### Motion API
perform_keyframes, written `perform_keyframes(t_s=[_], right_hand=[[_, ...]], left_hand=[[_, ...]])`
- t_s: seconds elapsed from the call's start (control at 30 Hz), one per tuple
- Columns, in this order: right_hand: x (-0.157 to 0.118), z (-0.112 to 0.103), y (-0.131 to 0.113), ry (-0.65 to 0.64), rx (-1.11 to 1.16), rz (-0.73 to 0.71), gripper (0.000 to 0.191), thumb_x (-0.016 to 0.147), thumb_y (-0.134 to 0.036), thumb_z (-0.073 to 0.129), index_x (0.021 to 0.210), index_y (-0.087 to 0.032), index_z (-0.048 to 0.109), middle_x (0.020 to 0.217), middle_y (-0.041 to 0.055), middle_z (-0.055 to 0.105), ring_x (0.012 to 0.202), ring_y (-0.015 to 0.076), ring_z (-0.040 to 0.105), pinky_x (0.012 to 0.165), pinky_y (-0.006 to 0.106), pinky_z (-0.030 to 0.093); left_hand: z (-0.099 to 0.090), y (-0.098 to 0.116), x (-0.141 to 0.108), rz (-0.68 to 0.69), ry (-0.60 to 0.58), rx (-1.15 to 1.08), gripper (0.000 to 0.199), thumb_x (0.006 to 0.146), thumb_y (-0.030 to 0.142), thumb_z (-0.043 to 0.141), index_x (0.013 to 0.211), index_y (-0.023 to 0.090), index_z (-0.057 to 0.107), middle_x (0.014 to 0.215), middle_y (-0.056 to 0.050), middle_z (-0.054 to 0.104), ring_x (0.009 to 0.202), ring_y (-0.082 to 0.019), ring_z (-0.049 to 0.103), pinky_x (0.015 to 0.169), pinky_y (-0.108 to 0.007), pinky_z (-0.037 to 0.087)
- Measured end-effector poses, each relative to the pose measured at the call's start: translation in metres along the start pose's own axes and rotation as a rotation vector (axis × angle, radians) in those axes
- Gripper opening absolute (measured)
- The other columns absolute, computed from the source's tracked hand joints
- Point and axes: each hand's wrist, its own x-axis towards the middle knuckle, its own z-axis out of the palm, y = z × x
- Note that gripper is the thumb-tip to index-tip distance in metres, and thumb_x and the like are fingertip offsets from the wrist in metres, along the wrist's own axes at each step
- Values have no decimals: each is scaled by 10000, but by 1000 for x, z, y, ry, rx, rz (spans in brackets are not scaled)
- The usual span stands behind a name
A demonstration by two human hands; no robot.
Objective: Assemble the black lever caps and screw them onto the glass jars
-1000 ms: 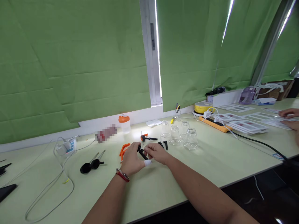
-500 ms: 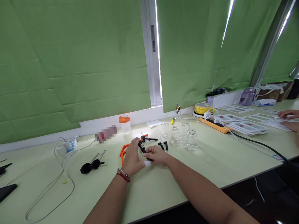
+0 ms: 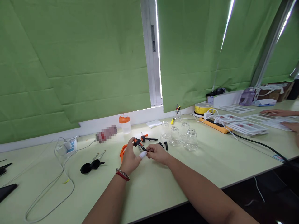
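Note:
A black-and-orange device with a slim black arm (image 3: 140,146) is held between my hands above the table; its exact kind is unclear. My left hand (image 3: 130,158) curves around its orange upper end, with a white-wrapped thumb near the black arm. Pinched at the lower end of that arm are the fingers of my right hand (image 3: 157,153), which partly hide it. A similar black-and-orange device (image 3: 149,138) lies just beyond. Orange angular pieces (image 3: 122,151) lie behind my left hand. Near my right hand rests a short black elbow-shaped piece (image 3: 165,145), beside another partly covered one.
Several clear glass jars (image 3: 191,141) stand right of my hands. Behind are a cup with an orange lid (image 3: 124,123) and a white tissue (image 3: 154,123). Black scoops (image 3: 90,167) and a white cable (image 3: 72,186) lie left. An orange power strip (image 3: 216,125) and another person's hand (image 3: 271,112) are right.
The held device has turned, so its orange part now shows. My left fingers have shifted and its wrapped thumb has risen toward the device. At right, the other person's hand has reached further left.

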Motion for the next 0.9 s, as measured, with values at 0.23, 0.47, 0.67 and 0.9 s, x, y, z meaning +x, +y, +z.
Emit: perform_keyframes(t_s=[0.23, 0.47, 0.67, 0.9], right_hand=[[0, 0, 2, 17, -63, -25, 241, 651, -366, 721, 714, -164, 605, 540, -64, 444, 490, 73, 346, 471, 213, 265], [0, 0, 3, 33, -99, -43, 252, 611, -358, 752, 707, -171, 613, 578, -54, 452, 535, 89, 381, 512, 227, 309], [-1, 0, 1, 26, -127, -23, 241, 599, -341, 758, 718, -174, 630, 569, -47, 474, 534, 97, 407, 511, 229, 325], [-2, 0, 0, 24, -140, -29, 239, 601, -336, 756, 721, -174, 629, 574, -48, 486, 541, 97, 422, 518, 226, 336]], left_hand=[[1, -6, 5, -110, -24, -158, 684, 704, 341, 686, 1294, 224, 360, 1145, -105, 592, 1015, -227, 573, 872, -377, 428], [-1, -3, 7, -215, -37, -352, 524, 745, 413, 621, 1178, 195, 420, 866, -13, 600, 700, -138, 599, 665, -278, 485], [1, -6, 8, -299, -50, -425, 439, 776, 473, 550, 1083, 164, 498, 712, 29, 550, 478, -92, 488, 473, -237, 426], [1, -4, 8, -307, -45, -434, 439, 773, 464, 559, 1089, 163, 512, 701, 32, 545, 478, -85, 458, 459, -220, 401]])
